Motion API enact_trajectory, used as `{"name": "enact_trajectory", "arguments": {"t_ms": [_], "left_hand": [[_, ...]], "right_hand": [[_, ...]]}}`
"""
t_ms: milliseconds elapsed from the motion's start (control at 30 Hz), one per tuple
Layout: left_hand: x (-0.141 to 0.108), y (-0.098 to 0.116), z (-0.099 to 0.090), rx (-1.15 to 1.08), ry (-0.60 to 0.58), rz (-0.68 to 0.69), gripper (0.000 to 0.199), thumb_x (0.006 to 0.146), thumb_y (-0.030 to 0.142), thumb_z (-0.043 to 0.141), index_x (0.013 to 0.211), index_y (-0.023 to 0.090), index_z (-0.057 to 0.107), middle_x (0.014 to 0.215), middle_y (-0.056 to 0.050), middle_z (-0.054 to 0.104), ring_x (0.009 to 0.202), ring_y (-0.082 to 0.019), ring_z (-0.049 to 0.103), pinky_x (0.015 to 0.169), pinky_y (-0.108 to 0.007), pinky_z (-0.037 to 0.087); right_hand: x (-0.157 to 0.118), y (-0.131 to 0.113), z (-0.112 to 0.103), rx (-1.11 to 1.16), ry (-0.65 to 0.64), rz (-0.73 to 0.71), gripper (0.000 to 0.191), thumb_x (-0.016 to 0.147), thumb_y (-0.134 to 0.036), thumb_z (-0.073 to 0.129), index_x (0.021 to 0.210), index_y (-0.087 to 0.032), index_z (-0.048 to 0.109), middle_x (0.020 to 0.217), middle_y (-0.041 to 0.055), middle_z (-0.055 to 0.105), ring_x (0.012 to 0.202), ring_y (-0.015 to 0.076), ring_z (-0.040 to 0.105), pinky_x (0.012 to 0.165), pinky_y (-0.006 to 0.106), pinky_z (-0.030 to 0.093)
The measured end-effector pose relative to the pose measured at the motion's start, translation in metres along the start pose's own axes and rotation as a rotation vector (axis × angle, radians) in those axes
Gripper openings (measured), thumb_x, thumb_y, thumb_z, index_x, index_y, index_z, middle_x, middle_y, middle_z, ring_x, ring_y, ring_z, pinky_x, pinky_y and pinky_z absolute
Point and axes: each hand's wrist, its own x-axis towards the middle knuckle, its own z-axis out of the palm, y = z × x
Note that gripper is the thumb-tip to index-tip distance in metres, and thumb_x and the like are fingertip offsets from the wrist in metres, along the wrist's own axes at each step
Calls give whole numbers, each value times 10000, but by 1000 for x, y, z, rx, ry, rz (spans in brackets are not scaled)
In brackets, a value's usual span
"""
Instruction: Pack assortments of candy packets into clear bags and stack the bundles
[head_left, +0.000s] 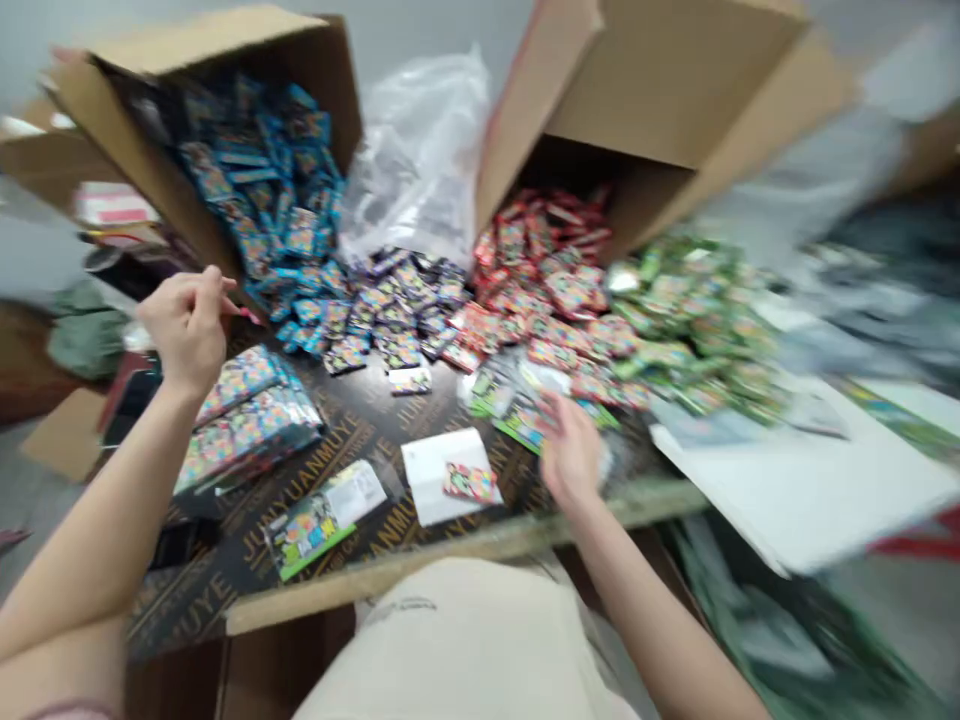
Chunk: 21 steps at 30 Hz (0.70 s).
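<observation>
My left hand (pixel 187 325) is raised at the left, its fingers closed on a thin pink thing (pixel 250 315) whose kind is unclear. Below it lies a stack of small colourful packets (pixel 251 415) in clear wrapping. My right hand (pixel 574 450) is over flat green-edged printed bags (pixel 517 420) near the table's front edge, fingers stretched and blurred; contact is hard to make out. Between my hands, a red packet (pixel 470 482) rests on a white sheet (pixel 442 455). Left of it lies another green-edged printed bag (pixel 319 525).
A cardboard box (pixel 345 90) spills blue packets (pixel 300 230); another box (pixel 637 90) spills red packets (pixel 540 270). Black-purple packets (pixel 397 310) lie between them, before a clear plastic bag (pixel 420 150). Green packets (pixel 697 320) are heaped right, beside white board (pixel 810 490).
</observation>
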Motion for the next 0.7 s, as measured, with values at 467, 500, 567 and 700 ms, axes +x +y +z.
{"name": "enact_trajectory", "arguments": {"t_ms": [467, 500, 567, 700], "left_hand": [[-305, 200, -23, -230, -322, 797, 742, 893, 469, 534, 1508, 135, 285, 1354, -166, 587, 1499, -283, 141, 1155, -523, -160], [-308, 202, -25, -223, -340, 797, 765, 897, 476, 529, 1515, 119, 255, 1364, -172, 576, 1504, -275, 114, 1153, -523, -167], [-318, 207, -29, -260, -373, 913, 790, 911, 484, 502, 1524, 88, 199, 1366, -175, 574, 1510, -245, 78, 1154, -521, -177], [-336, 215, -38, -238, -386, 1007, 758, 932, 480, 461, 1523, 84, 197, 1358, -153, 585, 1510, -218, 75, 1137, -507, -232]], "right_hand": [[-30, -71, 33, 1112, -218, 666, 361, 983, -457, 292, 902, -222, 554, 852, 35, 610, 714, 143, 598, 566, 233, 491], [-31, -67, 28, 1113, -196, 677, 357, 980, -459, 296, 898, -222, 550, 844, 34, 605, 706, 143, 591, 559, 231, 486], [-32, -58, 18, 1118, -150, 707, 362, 977, -471, 294, 890, -221, 541, 842, 35, 596, 708, 142, 586, 544, 222, 473], [-36, -45, 0, 1159, -77, 696, 371, 975, -497, 288, 894, -226, 528, 889, 34, 585, 719, 132, 579, 541, 214, 466]]}}
